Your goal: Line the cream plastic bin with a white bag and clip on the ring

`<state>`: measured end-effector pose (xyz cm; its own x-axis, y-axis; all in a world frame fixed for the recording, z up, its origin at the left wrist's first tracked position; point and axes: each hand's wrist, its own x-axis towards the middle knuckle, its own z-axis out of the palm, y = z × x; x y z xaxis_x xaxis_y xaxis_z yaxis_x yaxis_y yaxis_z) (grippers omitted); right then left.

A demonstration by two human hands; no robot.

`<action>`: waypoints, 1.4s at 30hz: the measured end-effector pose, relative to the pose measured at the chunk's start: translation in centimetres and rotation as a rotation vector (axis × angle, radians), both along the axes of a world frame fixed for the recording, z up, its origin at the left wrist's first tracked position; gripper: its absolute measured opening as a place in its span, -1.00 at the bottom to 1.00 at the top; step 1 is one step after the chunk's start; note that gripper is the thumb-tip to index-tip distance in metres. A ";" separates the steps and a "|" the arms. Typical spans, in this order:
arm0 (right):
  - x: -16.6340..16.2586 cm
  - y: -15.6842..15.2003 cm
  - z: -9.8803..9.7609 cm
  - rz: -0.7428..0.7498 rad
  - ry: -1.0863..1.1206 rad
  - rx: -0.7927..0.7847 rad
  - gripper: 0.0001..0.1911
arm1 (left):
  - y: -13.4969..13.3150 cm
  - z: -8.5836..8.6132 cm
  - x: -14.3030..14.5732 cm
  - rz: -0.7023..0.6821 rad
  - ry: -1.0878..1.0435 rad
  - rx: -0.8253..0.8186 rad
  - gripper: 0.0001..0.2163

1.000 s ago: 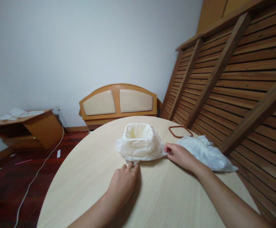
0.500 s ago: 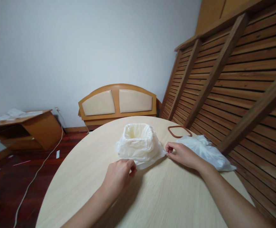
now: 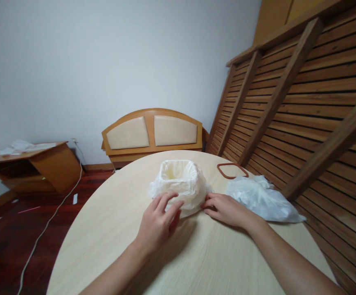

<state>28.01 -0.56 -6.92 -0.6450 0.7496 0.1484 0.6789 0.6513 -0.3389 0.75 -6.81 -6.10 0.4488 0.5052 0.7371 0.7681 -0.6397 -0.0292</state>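
A small bin [image 3: 179, 171] lined with a white plastic bag [image 3: 190, 194] stands upright on the round table [image 3: 221, 254]. The bag is folded over the rim and hangs loosely around the outside. My left hand [image 3: 159, 219] is in front of the bin with its fingers apart, close to the bag; whether the fingertips touch it is unclear. Low at the bin's right side, my right hand [image 3: 222, 208] has its curled fingers closed on the bag's lower edge. A brown rounded-square ring [image 3: 232, 164] lies behind my right hand.
A filled white plastic bag [image 3: 267, 200] lies right of my right hand. Beyond the table's right edge leans a slatted wooden panel [image 3: 319, 106]. A padded headboard [image 3: 152, 129] stands behind. At left are a low wooden cabinet [image 3: 55, 164] and a floor cable [image 3: 47, 223].
My left hand has lifted slightly and spread its fingers. My right hand has moved left towards the bin, and the bag's stretched right corner has come in with it.
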 end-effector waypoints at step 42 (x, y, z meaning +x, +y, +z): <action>0.5 8.7 2.0 -0.879 -0.373 -0.014 -0.64 | 2.4 -1.0 -2.7 0.009 -0.188 -0.098 -0.38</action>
